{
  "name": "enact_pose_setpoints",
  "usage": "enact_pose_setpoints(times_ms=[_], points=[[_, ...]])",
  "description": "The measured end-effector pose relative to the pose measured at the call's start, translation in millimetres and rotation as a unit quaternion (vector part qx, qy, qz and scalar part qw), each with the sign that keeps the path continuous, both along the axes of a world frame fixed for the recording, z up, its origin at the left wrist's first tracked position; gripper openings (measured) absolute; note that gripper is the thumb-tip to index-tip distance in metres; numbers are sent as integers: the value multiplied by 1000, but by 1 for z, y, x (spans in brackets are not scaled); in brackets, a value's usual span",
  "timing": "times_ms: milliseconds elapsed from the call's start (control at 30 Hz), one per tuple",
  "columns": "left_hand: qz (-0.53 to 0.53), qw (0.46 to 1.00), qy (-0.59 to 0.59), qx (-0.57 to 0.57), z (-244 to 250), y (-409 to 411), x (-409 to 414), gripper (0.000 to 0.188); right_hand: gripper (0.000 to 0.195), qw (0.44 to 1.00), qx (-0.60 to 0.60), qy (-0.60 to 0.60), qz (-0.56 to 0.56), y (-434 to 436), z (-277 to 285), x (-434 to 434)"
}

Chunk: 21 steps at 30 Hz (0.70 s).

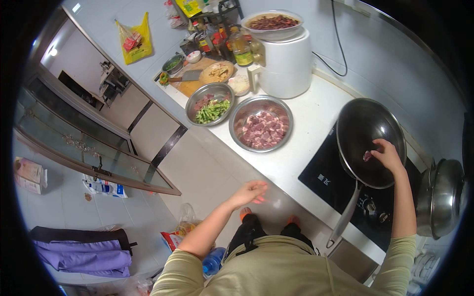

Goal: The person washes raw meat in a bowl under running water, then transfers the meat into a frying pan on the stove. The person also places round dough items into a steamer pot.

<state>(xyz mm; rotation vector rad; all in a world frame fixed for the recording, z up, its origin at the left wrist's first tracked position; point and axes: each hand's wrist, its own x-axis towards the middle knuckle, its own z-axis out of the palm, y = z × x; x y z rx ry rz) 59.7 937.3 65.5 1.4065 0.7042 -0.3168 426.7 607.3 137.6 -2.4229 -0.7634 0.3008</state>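
My right hand (388, 155) is over a dark wok (366, 125) with its fingertips pinching a small piece of raw meat (367, 155). The wok sits on a black glass cooktop (318, 174), its long grey handle (348, 212) pointing towards me. Nothing is in my left hand (251, 193), which hangs in front of the counter edge with fingers loosely bent and apart. Ahead, a steel bowl (234, 138) holds cut raw meat (264, 129). Beside it, a second steel bowl (190, 107) contains chopped green vegetables (213, 111) and some meat.
A white appliance (287, 70) carries a bowl of dried red chillies (274, 23). At the far end are a cutting board (181, 87), a cleaver (190, 75) and an oil bottle (240, 48). A large steel pot (446, 199) stands right of the cooktop. A glass door (89, 137) is at left.
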Motion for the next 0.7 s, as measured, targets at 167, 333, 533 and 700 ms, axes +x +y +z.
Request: enact_pose_setpoints(times_ms=[167,333,533,700], points=[[91,996,-12,-11,-5,90,-41,39,37,996,29,-77,43,81,58,-27],[147,989,-25,0,-11,187,-78,36,36,996,11,-46,76,213,99,-90],[101,994,-33,-7,-25,250,-83,35,41,992,-60,16,113,305,66,-131],[13,995,-92,-25,-34,271,-42,35,34,985,-135,43,96,324,17,-140]])
